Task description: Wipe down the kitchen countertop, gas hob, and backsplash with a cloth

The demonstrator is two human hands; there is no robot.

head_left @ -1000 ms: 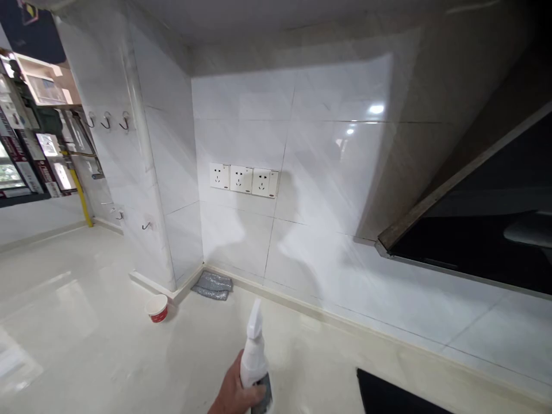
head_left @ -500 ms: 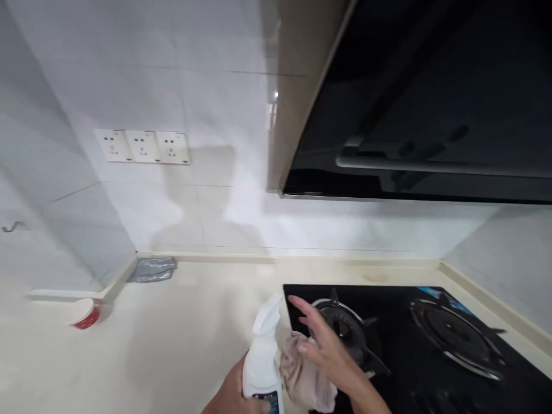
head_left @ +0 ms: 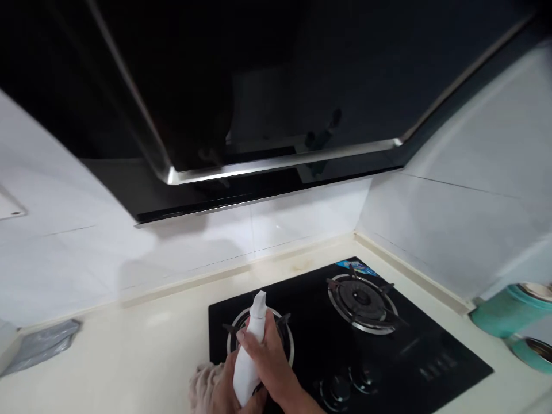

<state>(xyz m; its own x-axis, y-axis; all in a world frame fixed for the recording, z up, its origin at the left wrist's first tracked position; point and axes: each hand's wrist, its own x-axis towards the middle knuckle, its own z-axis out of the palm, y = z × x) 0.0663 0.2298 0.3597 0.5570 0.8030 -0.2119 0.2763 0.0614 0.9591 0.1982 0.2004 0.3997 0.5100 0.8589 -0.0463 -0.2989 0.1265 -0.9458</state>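
A white spray bottle (head_left: pixel 246 368) stands tilted in front of me, over the left front of the black gas hob (head_left: pixel 310 333). Around its lower body my left hand (head_left: pixel 225 392) is closed. My right hand (head_left: pixel 271 355) wraps the bottle higher up, near its neck, with the thumb across the side facing me. A crumpled beige-pink cloth (head_left: pixel 202 386) shows just left of my left hand; whether that hand also grips it cannot be made out. Behind the bottle, the left burner (head_left: pixel 290 345) is partly covered by my hands.
A black range hood (head_left: pixel 259 115) hangs low over the hob. The right burner (head_left: pixel 361 296) has a pan support. Green containers (head_left: pixel 502 313) stand at the right. A folded grey plastic packet (head_left: pixel 45 345) lies on the pale counter (head_left: pixel 142 351) at the left.
My view has swung right towards the hob and hood. My right hand, earlier spread beside the cloth, now grips the bottle. The cloth has passed from the bottle's right to its left.
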